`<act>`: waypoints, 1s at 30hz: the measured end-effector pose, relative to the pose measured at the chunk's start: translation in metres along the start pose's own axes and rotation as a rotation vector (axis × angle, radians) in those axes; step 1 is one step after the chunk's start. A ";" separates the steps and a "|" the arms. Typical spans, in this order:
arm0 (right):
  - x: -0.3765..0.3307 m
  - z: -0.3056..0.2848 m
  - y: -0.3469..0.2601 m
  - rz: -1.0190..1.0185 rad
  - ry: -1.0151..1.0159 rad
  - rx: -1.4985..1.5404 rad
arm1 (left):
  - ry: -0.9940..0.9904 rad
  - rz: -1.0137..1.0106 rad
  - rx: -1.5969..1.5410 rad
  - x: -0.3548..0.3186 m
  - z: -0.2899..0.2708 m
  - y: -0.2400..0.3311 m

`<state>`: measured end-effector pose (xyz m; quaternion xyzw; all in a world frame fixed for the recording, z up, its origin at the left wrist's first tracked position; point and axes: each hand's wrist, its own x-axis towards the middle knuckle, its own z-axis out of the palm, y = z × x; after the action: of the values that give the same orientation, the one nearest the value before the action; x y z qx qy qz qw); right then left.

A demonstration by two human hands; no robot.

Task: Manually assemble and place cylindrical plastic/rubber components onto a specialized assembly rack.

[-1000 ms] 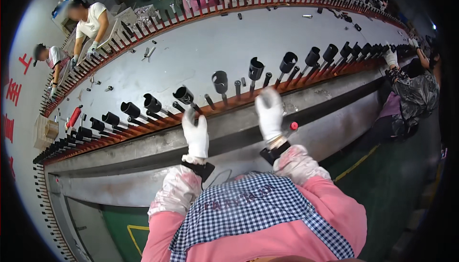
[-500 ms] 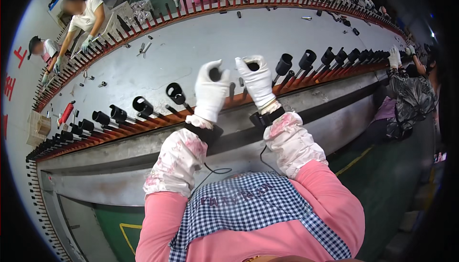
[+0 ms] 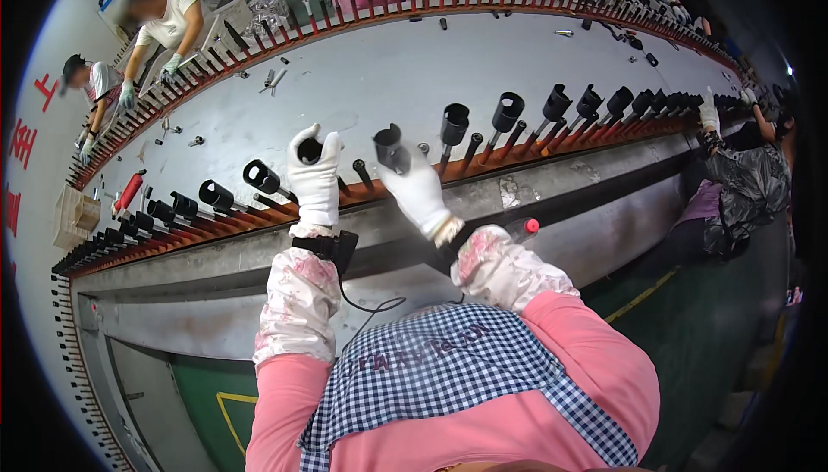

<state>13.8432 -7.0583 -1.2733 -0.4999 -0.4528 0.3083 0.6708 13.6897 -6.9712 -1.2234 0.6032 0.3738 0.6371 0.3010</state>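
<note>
My left hand (image 3: pixel 317 189), in a white glove, curls its fingers and thumb around a black cylindrical cup (image 3: pixel 309 151) whose dark open mouth faces up. To its right, my gloved right hand (image 3: pixel 417 194) is closed on another black cup (image 3: pixel 389 141); motion blurs its fingers slightly. Between my hands stands a slim dark rod (image 3: pixel 363 174) without a cup. Left of my left hand, a notched black cup (image 3: pixel 261 176) tilts on its rod. Right of my right hand, one more black cup (image 3: pixel 454 124) sits upright on a rod.
Rods rise from a reddish-brown rail (image 3: pixel 496 162) along the grey table (image 3: pixel 379 67). Small metal parts (image 3: pixel 274 80) and a red-handled tool (image 3: pixel 129 193) lie on the table. A red cap (image 3: pixel 530 226) shows beside my right sleeve. Co-workers stand opposite and at right.
The near row of rods and cups has shifted left, and both my hands have moved left with their cups. The red cap has come into view by my right sleeve.
</note>
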 end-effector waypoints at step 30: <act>0.043 -0.334 0.018 -0.294 0.684 -0.247 | 0.010 0.001 0.257 -0.195 0.207 -0.008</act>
<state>14.1673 -7.1463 -1.3076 -0.5806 -0.3038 -0.0322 0.7547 13.9124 -7.1064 -1.3378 0.6340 0.4534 0.5870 0.2190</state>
